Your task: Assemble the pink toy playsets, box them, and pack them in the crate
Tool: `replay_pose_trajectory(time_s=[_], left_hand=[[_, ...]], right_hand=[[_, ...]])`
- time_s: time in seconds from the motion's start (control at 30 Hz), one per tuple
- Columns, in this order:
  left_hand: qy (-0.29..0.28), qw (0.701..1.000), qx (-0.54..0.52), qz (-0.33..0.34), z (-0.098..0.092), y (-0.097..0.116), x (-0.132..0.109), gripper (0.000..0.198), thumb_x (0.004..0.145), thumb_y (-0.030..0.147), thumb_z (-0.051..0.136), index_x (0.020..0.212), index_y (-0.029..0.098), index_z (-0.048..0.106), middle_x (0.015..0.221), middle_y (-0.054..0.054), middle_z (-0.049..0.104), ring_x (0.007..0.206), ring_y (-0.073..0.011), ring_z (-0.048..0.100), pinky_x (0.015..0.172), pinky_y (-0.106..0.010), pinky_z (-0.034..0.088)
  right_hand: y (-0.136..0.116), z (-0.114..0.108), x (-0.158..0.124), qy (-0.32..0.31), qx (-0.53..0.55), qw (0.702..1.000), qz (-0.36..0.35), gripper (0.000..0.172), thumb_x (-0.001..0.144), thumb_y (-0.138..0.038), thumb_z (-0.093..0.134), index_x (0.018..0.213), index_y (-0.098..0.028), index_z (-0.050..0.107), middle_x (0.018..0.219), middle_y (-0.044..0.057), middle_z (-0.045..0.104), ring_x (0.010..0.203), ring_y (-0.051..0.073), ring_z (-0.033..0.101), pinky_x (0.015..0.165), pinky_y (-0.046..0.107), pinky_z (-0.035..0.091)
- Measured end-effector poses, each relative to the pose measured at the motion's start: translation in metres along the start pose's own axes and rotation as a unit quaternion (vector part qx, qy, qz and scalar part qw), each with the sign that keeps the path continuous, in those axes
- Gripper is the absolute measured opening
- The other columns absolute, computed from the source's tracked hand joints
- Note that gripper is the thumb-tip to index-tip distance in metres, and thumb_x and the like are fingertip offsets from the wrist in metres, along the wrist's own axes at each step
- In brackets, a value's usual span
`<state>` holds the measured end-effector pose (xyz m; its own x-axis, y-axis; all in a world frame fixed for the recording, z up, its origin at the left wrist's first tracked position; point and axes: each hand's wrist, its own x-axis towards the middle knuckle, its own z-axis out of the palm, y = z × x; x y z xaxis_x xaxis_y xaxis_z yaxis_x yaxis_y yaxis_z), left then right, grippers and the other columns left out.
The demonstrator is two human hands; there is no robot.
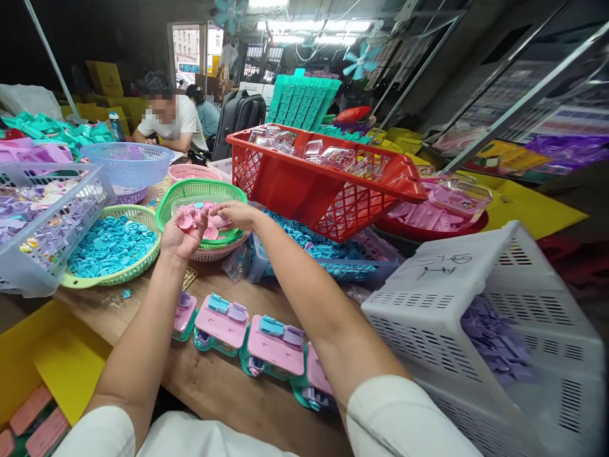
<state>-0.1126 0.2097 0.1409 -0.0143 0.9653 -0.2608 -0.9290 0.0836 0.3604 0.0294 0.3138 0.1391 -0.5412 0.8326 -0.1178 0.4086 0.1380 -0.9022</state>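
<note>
Left hand, palm up, clasped about pink cup-shaped piece; right hand held apart, just beside, over pink pieces in green basket, its grip not discernible. Pink-lidded boxes lined up on desk, nearer wearer than hands.

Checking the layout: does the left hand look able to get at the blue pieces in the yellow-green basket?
Probably yes: the blue pieces lie uncovered beside the left hand, though it seems to hold a pink piece.

The right hand partly hides pink pieces.
</note>
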Motion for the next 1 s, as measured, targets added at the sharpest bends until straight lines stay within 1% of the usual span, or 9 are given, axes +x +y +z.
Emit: replay_pose_trajectory(time_s=[0.1, 0.27, 0.43, 0.57, 0.63, 0.7, 0.8, 0.87, 1.0], left_hand=[[0.044, 0.998, 0.039, 0.023, 0.001, -0.003, 0.006, 0.021, 0.097, 0.016, 0.039, 0.086, 0.011, 0.056, 0.092, -0.015, 0.066, 0.082, -0.0178, 0.07, 0.055, -0.019, 0.058], [0.08, 0.989, 0.11, 0.054, -0.003, -0.001, 0.012, 0.017, 0.088, 0.003, 0.044, 0.088, 0.012, 0.058, 0.082, -0.009, 0.066, 0.075, -0.0149, 0.07, 0.063, -0.022, 0.061], [0.075, 0.981, 0.172, 0.05, -0.002, -0.002, 0.022, 0.013, 0.097, 0.021, 0.05, 0.09, 0.016, 0.059, 0.075, -0.004, 0.065, 0.064, -0.0134, 0.067, 0.057, -0.021, 0.057], [0.045, 0.988, 0.141, 0.055, 0.003, -0.006, 0.029, 0.03, 0.106, 0.037, 0.035, 0.097, 0.019, 0.058, 0.078, -0.002, 0.066, 0.065, -0.0116, 0.067, 0.062, -0.022, 0.059], [0.061, 0.988, 0.129, 0.051, 0.003, -0.005, 0.029, 0.023, 0.104, 0.032, 0.041, 0.099, 0.019, 0.058, 0.077, -0.001, 0.065, 0.065, -0.0105, 0.066, 0.062, -0.021, 0.058], [0.086, 0.987, 0.128, 0.049, 0.001, -0.001, 0.029, 0.009, 0.1, 0.019, 0.048, 0.1, 0.019, 0.058, 0.076, -0.001, 0.063, 0.064, -0.0102, 0.066, 0.06, -0.018, 0.057], [0.104, 0.984, 0.126, 0.073, -0.004, 0.007, 0.027, 0.027, 0.091, 0.002, 0.048, 0.108, 0.021, 0.056, 0.078, 0.0, 0.062, 0.063, -0.0081, 0.065, 0.054, -0.012, 0.052], [0.109, 0.981, 0.135, 0.089, -0.007, 0.011, 0.028, 0.038, 0.087, -0.004, 0.045, 0.111, 0.023, 0.056, 0.078, 0.002, 0.06, 0.06, -0.0062, 0.063, 0.051, -0.009, 0.048], [0.112, 0.977, 0.156, 0.097, -0.008, 0.013, 0.031, 0.044, 0.081, -0.006, 0.048, 0.111, 0.024, 0.059, 0.075, 0.002, 0.058, 0.055, -0.0055, 0.06, 0.047, -0.008, 0.044]], right_hand=[[0.003, -0.004, -0.001, -0.009, 0.172, 0.984, 0.037, 0.024, 0.078, 0.002, 0.054, 0.091, -0.015, 0.065, 0.09, 0.005, 0.07, 0.073, 0.012, 0.064, 0.07, 0.027, 0.059], [0.006, -0.008, -0.004, 0.009, 0.238, 0.97, 0.044, 0.021, 0.08, 0.002, 0.052, 0.09, -0.013, 0.063, 0.083, 0.004, 0.068, 0.07, 0.012, 0.063, 0.069, 0.027, 0.058], [-0.001, 0.004, 0.004, 0.064, 0.264, 0.959, -0.086, 0.015, 0.093, -0.012, 0.049, 0.098, -0.018, 0.061, 0.094, 0.001, 0.068, 0.082, 0.01, 0.064, 0.08, 0.026, 0.057], [-0.014, 0.017, 0.01, 0.019, 0.117, 0.964, -0.237, 0.019, 0.092, -0.022, 0.057, 0.11, -0.02, 0.063, 0.119, 0.004, 0.068, 0.111, 0.014, 0.063, 0.098, 0.027, 0.051], [-0.018, 0.018, 0.009, 0.073, -0.002, 0.964, -0.257, 0.023, 0.094, -0.021, 0.053, 0.114, -0.015, 0.064, 0.123, 0.008, 0.068, 0.115, 0.015, 0.062, 0.1, 0.026, 0.048], [-0.016, 0.016, 0.007, 0.121, -0.162, 0.958, -0.205, 0.029, 0.096, -0.02, 0.044, 0.112, -0.012, 0.067, 0.119, 0.011, 0.071, 0.111, 0.018, 0.063, 0.097, 0.028, 0.047], [-0.006, 0.016, 0.005, 0.044, -0.35, 0.932, -0.085, 0.022, 0.088, -0.017, 0.054, 0.093, -0.012, 0.076, 0.101, 0.012, 0.077, 0.099, 0.023, 0.068, 0.089, 0.031, 0.048], [0.002, 0.021, 0.009, -0.028, -0.385, 0.921, -0.049, 0.012, 0.077, -0.013, 0.067, 0.08, -0.014, 0.078, 0.094, 0.013, 0.078, 0.095, 0.027, 0.071, 0.087, 0.032, 0.049], [0.009, 0.033, 0.024, -0.066, -0.404, 0.912, -0.023, 0.013, 0.068, -0.01, 0.074, 0.078, -0.017, 0.079, 0.094, 0.013, 0.078, 0.097, 0.031, 0.071, 0.088, 0.035, 0.05]])
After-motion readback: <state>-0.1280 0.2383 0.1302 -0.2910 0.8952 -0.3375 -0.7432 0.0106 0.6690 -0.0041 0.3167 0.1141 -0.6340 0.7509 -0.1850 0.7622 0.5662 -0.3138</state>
